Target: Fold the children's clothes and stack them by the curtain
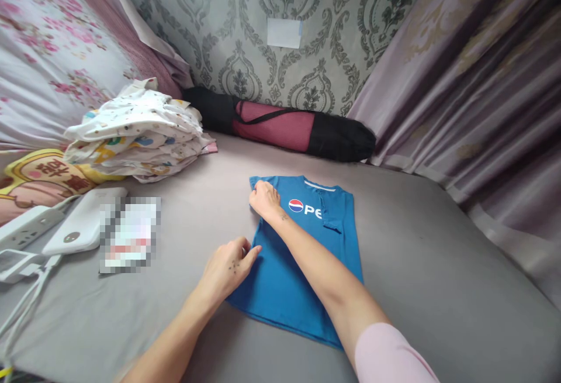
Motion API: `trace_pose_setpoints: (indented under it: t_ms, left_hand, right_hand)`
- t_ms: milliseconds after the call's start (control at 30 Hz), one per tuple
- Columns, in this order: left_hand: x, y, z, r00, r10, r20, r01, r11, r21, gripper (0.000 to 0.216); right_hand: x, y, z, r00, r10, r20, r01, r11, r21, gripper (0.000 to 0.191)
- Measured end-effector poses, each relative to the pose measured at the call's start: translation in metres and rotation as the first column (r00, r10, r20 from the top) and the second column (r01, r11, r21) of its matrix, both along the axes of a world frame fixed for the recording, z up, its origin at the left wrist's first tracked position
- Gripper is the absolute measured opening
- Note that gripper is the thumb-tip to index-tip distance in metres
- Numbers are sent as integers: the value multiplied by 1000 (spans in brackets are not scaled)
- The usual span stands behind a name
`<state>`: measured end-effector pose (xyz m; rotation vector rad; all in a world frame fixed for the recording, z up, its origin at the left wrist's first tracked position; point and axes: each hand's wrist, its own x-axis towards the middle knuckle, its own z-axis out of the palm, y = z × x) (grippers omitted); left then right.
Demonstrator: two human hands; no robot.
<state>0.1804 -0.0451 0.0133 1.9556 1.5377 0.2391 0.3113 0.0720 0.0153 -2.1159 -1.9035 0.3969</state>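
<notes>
- The shirt [284, 280] lies flat on the sheet [438, 266], one sleeve folded in.
- Your right hand [265, 199] pinches its other sleeve.
- Your left hand [230, 263] curls loosely at its edge; grip unclear.

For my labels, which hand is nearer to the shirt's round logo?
Right. The right hand is beside the round logo, at the sleeve; the left hand is farther, by the side edge of the blue shirt.
</notes>
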Motion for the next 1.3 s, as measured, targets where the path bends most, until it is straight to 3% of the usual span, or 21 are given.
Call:
trace_pose_setpoints:
  t_ms: [133,333,467,600,733,900,1033,1167,1300]
  left_hand:
    - [0,0,0,1000,6,12,-6,1000,-3,41]
    - [-1,1,-1,996,27,85,-24,999,-35,44]
    - [-2,2,0,990,17,143,-4,996,-90,45]
    - [-1,1,2,968,-5,253,48,985,-165,47]
    - [2,-2,7,947,-20,320,87,977,-195,46]
    - [8,-10,7,924,-72,375,145,975,-170,38]
    - [13,-19,5,913,-124,390,196,969,-151,34]
    - [16,-27,1,897,-159,413,231,964,-130,33]
    - [20,-37,2,876,-187,445,267,956,-124,37]
  right_hand:
    - [-1,0,3,1000,29,-5,-29,999,-19,31]
    - [-10,11,0,997,-75,-26,75,997,16,49]
    - [-8,20,-5,962,-140,-235,147,989,14,29]
    - [11,27,-9,843,-203,-498,243,970,17,11]
    - [42,22,-10,699,-215,-682,325,945,35,15]
    - [81,-4,-2,450,-192,-872,392,920,0,10]
    - [109,-29,3,297,-182,-937,399,916,-52,14]
    - [131,-47,0,219,-202,-955,415,905,-97,20]
    - [146,-57,-5,201,-257,-945,436,888,-148,27]
